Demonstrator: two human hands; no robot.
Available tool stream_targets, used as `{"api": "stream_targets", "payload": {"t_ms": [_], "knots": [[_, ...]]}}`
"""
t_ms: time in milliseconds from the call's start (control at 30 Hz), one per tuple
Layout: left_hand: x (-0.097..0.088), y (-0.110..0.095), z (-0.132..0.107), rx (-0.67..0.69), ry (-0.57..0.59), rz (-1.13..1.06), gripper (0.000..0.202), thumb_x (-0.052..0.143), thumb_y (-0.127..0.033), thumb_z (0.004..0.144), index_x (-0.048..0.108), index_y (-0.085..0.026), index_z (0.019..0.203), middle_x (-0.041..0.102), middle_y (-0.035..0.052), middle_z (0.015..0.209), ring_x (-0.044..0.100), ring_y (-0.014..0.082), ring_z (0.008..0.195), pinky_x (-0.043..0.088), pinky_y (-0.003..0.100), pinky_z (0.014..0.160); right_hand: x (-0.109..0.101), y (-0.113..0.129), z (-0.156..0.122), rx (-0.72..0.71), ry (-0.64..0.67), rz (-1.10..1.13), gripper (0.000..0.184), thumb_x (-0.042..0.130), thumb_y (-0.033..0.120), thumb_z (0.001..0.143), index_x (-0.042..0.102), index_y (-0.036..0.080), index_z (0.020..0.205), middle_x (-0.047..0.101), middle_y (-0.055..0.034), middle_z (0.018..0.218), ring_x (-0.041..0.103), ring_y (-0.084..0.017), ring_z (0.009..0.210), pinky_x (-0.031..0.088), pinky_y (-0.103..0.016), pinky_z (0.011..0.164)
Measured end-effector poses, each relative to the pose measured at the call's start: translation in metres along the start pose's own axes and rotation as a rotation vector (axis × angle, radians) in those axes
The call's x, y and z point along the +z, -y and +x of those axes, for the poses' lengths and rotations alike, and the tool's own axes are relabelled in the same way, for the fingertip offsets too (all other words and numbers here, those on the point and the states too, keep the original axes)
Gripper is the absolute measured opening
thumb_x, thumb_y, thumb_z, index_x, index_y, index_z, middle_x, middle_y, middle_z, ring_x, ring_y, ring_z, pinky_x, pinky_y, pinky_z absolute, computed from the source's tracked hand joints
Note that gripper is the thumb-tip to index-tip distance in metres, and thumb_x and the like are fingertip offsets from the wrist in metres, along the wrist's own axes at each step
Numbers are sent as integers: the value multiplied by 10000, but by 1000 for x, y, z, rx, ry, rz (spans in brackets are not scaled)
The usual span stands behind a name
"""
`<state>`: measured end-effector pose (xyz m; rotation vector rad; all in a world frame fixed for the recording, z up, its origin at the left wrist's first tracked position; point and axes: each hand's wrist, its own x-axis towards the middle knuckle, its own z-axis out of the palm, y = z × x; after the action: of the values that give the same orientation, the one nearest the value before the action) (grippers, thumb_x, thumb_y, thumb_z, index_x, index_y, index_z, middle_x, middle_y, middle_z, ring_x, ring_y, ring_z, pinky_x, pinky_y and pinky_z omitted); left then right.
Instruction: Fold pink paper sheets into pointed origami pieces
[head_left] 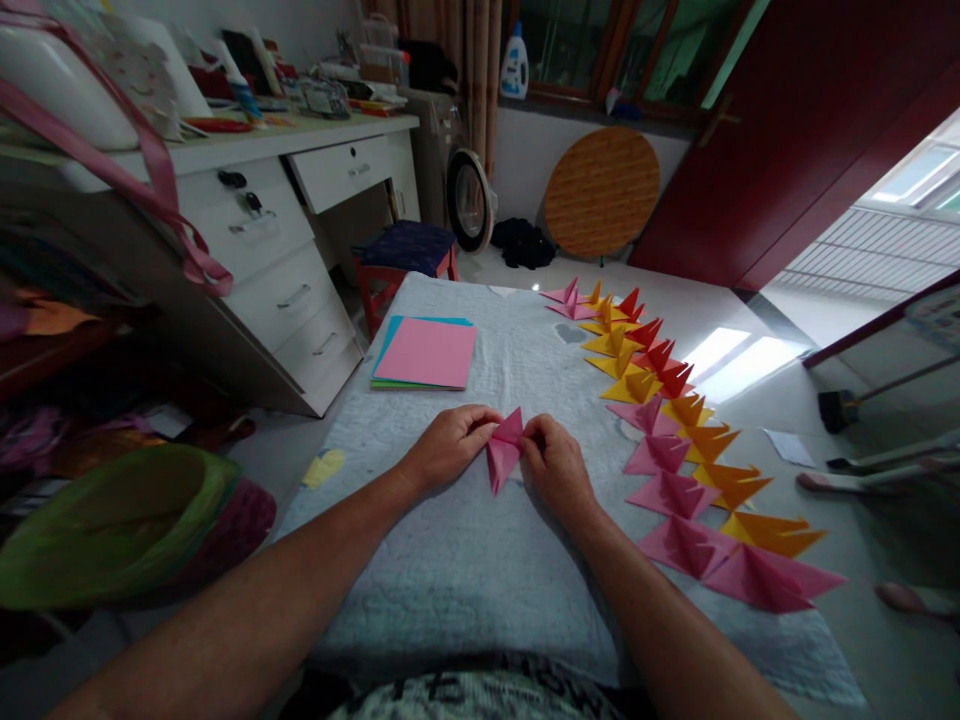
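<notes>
Between my two hands is a pink folded origami paper (503,456), narrow and pointed at its top and bottom ends. My left hand (454,440) pinches its left edge between thumb and fingers. On the opposite edge, my right hand (556,462) grips it with thumb and fingertips. Beyond my left hand lies a stack of square paper sheets (427,353), pink on top with blue and green edges showing. To the right of my hands stand rows of finished paper cranes, among them pink cranes (679,492), yellow cranes (628,382) and red cranes (660,355).
A pale cloth (450,560) covers the table under my hands. Left of it are a white desk with drawers (277,290) and a green-lined bin (120,520). A stool (409,248) stands past the far edge, near a washing machine (469,200) with its door ajar.
</notes>
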<state>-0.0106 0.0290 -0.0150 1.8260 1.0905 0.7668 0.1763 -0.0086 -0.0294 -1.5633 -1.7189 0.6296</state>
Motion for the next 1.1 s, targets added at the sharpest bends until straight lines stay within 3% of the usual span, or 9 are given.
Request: {"api": "stream_targets", "payload": {"t_ms": [133, 333, 567, 733, 867, 1100], "knots": [[-2, 2, 0, -28, -7, -85, 328, 476, -380, 949, 719, -164, 998, 736, 48, 933, 661, 196, 890, 502, 319, 842, 0, -1, 0, -6, -6, -3, 47, 501, 201, 820, 506, 222, 779, 570, 0, 721, 517, -174, 684, 379, -295, 672], [6, 6, 2, -12, -35, 66, 136, 617, -220, 830, 714, -167, 908, 730, 31, 869, 660, 174, 796, 495, 290, 772, 2, -5, 0, -76, -5, -28, 81, 500, 162, 838, 553, 220, 817, 626, -26, 787, 563, -196, 770, 419, -316, 732], [13, 8, 7, -22, -123, 205, 140, 625, -168, 836, 707, -168, 949, 716, 19, 822, 649, 162, 758, 474, 272, 740, 3, -7, -1, -148, -4, -56, 132, 508, 139, 875, 627, 197, 879, 631, -63, 859, 580, -209, 829, 457, -334, 774], [14, 4, 9, -24, -136, 253, 128, 628, -159, 849, 703, -171, 952, 677, -7, 742, 615, 144, 685, 433, 250, 663, 2, -1, -7, -251, -72, -154, 208, 508, 115, 880, 689, 182, 957, 602, -102, 986, 546, -239, 939, 464, -371, 847], [16, 4, 11, -18, -142, 299, 141, 625, -145, 852, 696, -180, 969, 660, -16, 737, 598, 139, 673, 419, 249, 654, 0, 3, -10, -309, 0, -205, 284, 508, 52, 847, 719, 182, 985, 618, -103, 1011, 523, -240, 925, 465, -376, 850], [17, 10, 13, 54, -160, 431, 193, 574, -98, 858, 676, -179, 1000, 651, 11, 849, 608, 154, 762, 460, 262, 715, 1, 3, -8, -296, 107, -306, 283, 512, 70, 888, 741, 189, 1004, 657, -99, 996, 527, -241, 919, 460, -388, 873]]}}
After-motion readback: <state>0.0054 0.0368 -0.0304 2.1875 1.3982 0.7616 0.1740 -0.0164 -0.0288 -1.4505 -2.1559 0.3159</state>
